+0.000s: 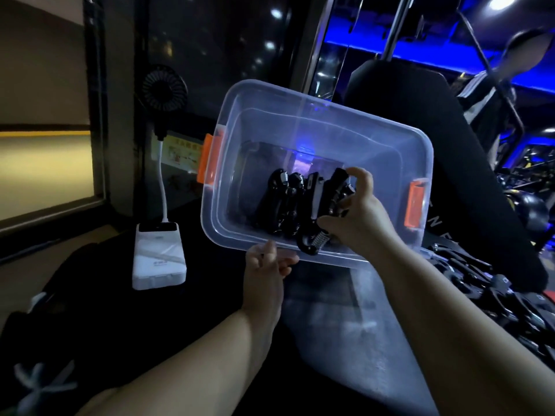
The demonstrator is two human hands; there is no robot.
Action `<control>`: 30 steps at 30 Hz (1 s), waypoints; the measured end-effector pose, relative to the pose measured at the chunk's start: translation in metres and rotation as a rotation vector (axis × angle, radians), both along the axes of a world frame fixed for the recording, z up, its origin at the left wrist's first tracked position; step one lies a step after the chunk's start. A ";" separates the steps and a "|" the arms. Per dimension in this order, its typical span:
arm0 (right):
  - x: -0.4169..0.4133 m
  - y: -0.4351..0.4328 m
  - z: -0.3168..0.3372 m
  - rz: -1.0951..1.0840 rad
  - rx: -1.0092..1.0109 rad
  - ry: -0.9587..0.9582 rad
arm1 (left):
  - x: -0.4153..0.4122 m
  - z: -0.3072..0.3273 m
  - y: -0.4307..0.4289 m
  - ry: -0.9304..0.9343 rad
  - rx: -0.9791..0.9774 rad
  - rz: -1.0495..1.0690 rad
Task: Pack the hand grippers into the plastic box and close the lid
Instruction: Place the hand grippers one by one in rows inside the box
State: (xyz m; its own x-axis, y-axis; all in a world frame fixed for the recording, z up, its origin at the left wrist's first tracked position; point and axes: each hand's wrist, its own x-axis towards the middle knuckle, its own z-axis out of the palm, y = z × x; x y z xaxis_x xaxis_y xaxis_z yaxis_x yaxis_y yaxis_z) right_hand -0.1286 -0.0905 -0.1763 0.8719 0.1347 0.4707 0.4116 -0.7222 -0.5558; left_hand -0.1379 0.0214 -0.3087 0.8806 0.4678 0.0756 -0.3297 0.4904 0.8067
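Head view, writing: I am reading nothing clearly. The yellow sticker (pixel 180 151) on the wall is showing red print too blurred to make out, and the blue mark on the white power bank (pixel 159 259) is just as unclear.
Head view, container: the clear plastic box (pixel 315 115) is being held up off the dark surface, tilting its open top toward me. An orange latch (pixel 210 160) is hanging at each end, and no lid is sitting on it.
Head view, contents: black packed hand grippers (pixel 282 205) with metal springs are lying side by side on the box floor.
Head view, left hand: my left hand (pixel 267 265) is pinching the box's near rim, thumb on top.
Head view, right hand: my right hand (pixel 357 211) is reaching inside the box, its fingers curling around a black hand gripper (pixel 315 238) next to the packed ones.
Head view, outside the box: loose hand grippers (pixel 480 289) are lying in a pile at the right.
Head view, surroundings: a white cable (pixel 163 181) is running from the power bank up to a small black fan (pixel 164 88).
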 end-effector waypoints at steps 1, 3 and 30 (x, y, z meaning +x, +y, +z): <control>0.005 0.008 -0.001 0.006 -0.022 0.003 | -0.001 0.000 0.000 0.003 -0.010 -0.002; 0.013 0.022 -0.003 0.034 -0.078 0.009 | -0.002 0.000 0.000 0.001 0.024 -0.014; 0.118 0.131 -0.036 -0.012 -0.844 -0.054 | -0.008 0.002 0.004 -0.062 -0.099 -0.077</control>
State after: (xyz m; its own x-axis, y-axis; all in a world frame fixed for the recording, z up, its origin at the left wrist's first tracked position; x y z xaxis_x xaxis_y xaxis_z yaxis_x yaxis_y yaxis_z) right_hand -0.0106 0.0405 -0.2120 0.8547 0.4509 0.2572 0.4121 -0.8907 0.1920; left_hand -0.1460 0.0250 -0.3067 0.9092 0.4070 0.0879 -0.3360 0.5926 0.7321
